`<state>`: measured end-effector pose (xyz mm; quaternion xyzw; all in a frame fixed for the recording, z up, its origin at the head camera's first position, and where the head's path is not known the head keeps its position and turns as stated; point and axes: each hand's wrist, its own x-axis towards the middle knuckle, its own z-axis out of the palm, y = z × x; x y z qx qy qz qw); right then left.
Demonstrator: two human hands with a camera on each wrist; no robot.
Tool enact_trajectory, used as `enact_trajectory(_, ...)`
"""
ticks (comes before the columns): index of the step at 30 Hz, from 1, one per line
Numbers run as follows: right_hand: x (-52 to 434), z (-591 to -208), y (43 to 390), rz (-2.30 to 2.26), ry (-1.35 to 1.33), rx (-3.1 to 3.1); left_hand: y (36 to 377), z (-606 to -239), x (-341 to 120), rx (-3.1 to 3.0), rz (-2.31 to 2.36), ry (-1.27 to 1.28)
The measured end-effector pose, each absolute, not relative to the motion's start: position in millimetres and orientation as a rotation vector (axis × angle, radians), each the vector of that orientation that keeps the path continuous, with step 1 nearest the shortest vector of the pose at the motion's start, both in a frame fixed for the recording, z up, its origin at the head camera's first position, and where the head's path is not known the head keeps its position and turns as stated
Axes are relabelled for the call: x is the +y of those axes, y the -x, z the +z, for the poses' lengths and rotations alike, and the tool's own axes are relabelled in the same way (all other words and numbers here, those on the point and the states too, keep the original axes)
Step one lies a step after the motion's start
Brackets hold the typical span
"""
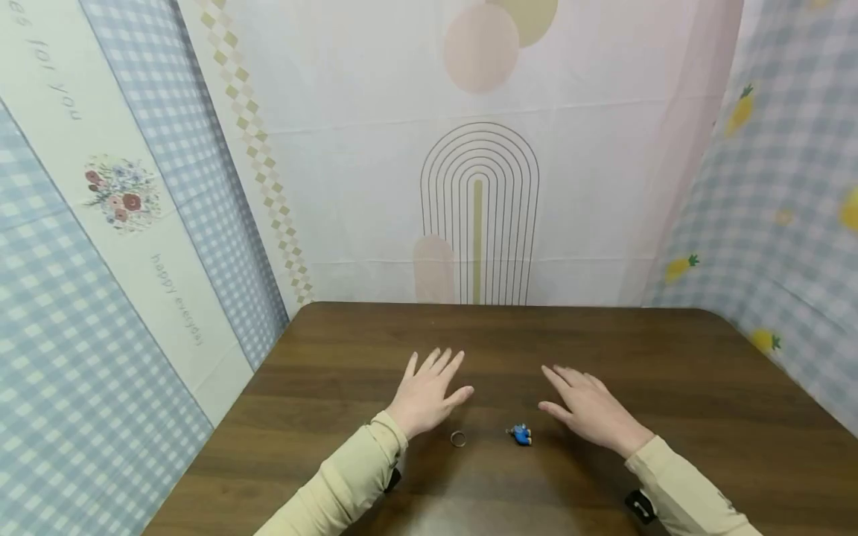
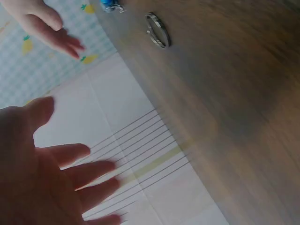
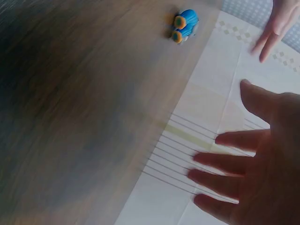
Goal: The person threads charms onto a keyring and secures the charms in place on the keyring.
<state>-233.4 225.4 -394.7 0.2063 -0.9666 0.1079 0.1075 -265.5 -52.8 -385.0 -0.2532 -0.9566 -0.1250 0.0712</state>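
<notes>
Head view: dark wood table under both hands, cloth backdrop hung behind its far edge, well beyond the fingertips. Checked blue cloth off to the left hand's side, checked cloth with yellow fruit print off to the right hand's side.

Left hand flat, palm down, over the table, fingers straight and slightly spread, holding nothing. Right hand same pose, fingers straight, thumb out toward the middle, holding nothing. Cannot tell whether the palms touch the wood or hover just above it. Both sleeves pale yellow.

Blue toy lies on the table between the two hands, nearer the right thumb, just inside of it and toward the person; not touched. Right wrist view shows it blue with orange ends, ahead of the open right hand.

Metal ring lies flat on the table just beside the left wrist, toward the person from the left thumb; not touched. Left wrist view shows the ring alone on the wood, apart from the spread left hand.
</notes>
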Motion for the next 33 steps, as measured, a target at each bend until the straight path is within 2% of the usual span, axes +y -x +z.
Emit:
enact_trajectory(8,209.4,-398.0,232.5,0.378,-0.666,-3.029,261.4,-385.4,-47.6,-2.974,-0.415,0.829)
enact_trajectory(18,197.6,-413.7,243.1,0.289,-1.033,-2.858,270.4,-390.6,-37.3,-3.158,-0.232,0.977)
enact_trajectory(33,196.3,-416.5,261.2,0.168,-1.132,-2.839,280.8,-402.1,-18.5,-3.139,-0.212,1.018)
